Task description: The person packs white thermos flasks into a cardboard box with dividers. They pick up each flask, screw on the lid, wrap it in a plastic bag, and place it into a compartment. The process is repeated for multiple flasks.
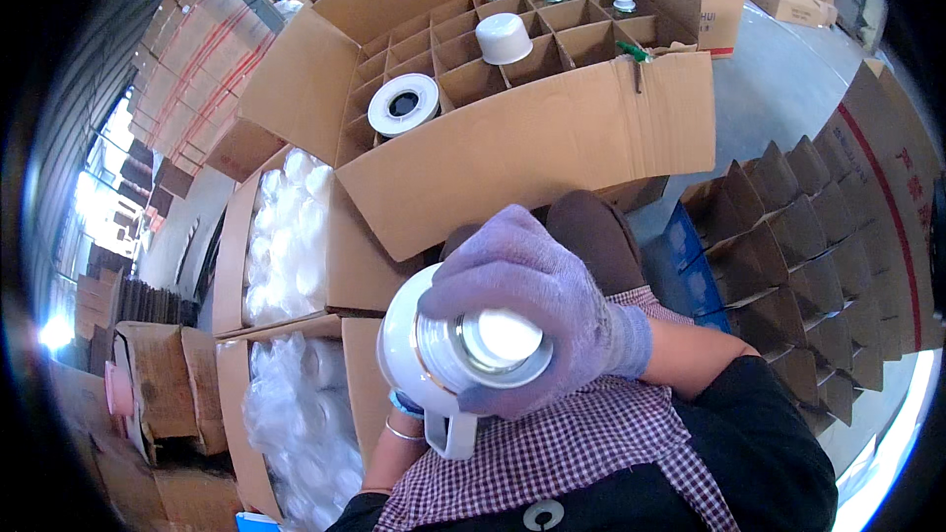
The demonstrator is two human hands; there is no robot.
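One white jug [402, 343] is held over the lap, in front of a checked apron [562, 448] and on the near side of a divided carton [532, 150]; the gloved right hand [537, 310] is clamped around its neck, fingers curled about the rim; the left hand [405, 403] is mostly hidden behind the body, so I cannot tell how its fingers close, though the raised wrist suggests it props the jug from beneath. The jug is tilted with its mouth toward the wearer – presumably so the opening can be seen; the carton's upright dividers likely keep pieces from knocking together, while a white cup [504, 38] and a round white piece with a dark centre [403, 104] sit at the top of it. The jug looks smooth and glossy, with a thin gold-toned line near the shoulder, a squarish handle [453, 433] pointing down, and a bright, mirror-like glare inside the mouth.
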